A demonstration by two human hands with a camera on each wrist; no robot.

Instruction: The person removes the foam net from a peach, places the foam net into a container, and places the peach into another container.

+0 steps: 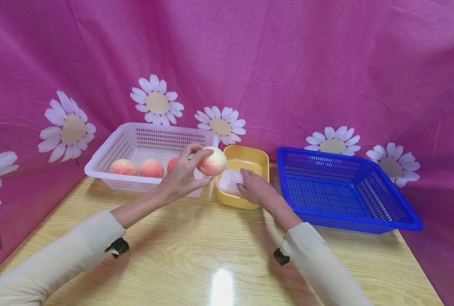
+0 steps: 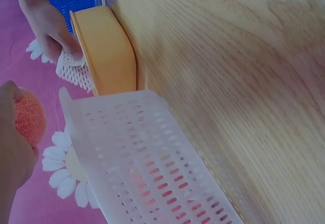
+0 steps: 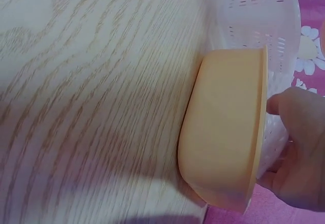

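Observation:
My left hand (image 1: 179,176) holds a pale yellow and red peach (image 1: 214,162) between thumb and fingers, raised by the right end of the white basket (image 1: 116,180). In the left wrist view this peach (image 2: 29,118) shows its red side. My right hand (image 1: 258,188) reaches over the yellow tub (image 1: 265,163) and pinches a white foam fruit net (image 1: 228,182) at the tub's opening. The net's holes (image 2: 75,74) show in the left wrist view. Inside the white basket lie a left peach (image 1: 122,166), a middle peach (image 1: 151,168) and a third peach (image 1: 172,163), partly hidden by my left hand.
A blue basket (image 1: 345,216) stands right of the yellow tub, and the white basket stands left of it. All rest on a wooden table (image 1: 181,255). Behind hangs a magenta cloth (image 1: 288,76) printed with white daisies.

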